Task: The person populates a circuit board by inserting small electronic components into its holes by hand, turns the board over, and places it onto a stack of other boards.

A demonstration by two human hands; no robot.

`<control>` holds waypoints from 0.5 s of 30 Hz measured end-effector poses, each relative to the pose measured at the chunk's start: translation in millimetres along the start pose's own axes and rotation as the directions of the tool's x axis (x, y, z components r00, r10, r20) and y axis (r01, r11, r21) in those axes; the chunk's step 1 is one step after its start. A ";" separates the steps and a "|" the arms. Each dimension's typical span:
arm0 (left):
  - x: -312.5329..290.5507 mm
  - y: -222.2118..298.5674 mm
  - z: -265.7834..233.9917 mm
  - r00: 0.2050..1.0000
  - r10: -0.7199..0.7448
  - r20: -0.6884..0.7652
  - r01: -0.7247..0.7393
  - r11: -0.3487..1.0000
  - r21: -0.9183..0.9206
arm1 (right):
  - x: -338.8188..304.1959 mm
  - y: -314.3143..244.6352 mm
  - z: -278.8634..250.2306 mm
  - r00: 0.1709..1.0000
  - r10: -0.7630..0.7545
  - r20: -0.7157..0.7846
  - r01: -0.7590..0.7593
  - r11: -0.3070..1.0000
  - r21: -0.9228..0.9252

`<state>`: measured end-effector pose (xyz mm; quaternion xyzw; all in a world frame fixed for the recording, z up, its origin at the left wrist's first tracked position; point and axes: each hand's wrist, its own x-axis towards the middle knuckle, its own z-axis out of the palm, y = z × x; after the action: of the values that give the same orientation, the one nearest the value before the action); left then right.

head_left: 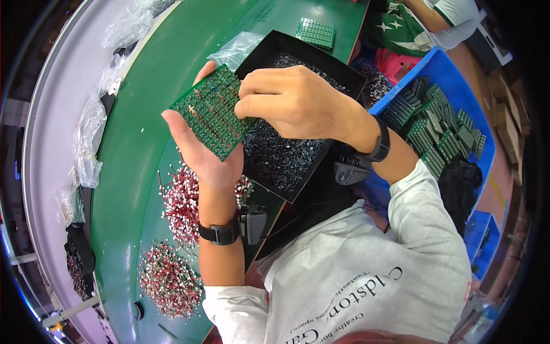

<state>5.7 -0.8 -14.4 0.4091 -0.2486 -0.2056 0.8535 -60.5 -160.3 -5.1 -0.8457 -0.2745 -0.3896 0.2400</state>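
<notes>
A green circuit board panel (209,114), covered in rows of small parts, lies tilted across my left hand (209,155). The thumb and fingers of that hand grip it by opposite edges. Over the panel's right edge reaches my right hand (295,103), its fingers curled and pinched together at the board. Whatever those fingertips hold, if anything, is too small to make out. Beneath both hands sits a black tray (338,71) filled with many small dark parts (281,155).
Red-and-white wire piles (172,281) lie on the green table (132,149). Beyond the tray are a clear plastic bag (238,49) and another board panel (316,32). At right, a blue bin (481,103) holds several board panels. Another person (424,23) sits at the far right.
</notes>
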 end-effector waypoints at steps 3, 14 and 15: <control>-0.2 -2.0 1.3 1.000 -0.001 0.012 0.001 1.000 0.028 | -1.9 -2.4 5.2 0.999 0.029 -0.024 -0.030 0.999 -0.024; -0.1 -0.1 0.5 1.000 0.008 -0.010 -0.008 1.000 -0.029 | -1.0 -0.7 -6.8 0.997 0.060 0.039 -0.063 0.995 0.076; -0.2 0.0 -0.4 1.000 0.003 -0.006 -0.003 1.000 -0.031 | -1.1 -2.7 -4.0 0.999 0.034 0.042 -0.037 0.996 0.078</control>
<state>5.8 -0.4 -14.6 0.3963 -0.2436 -0.2071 0.8607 -64.9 -161.1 -3.1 -0.8480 -0.2793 -0.3570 0.2747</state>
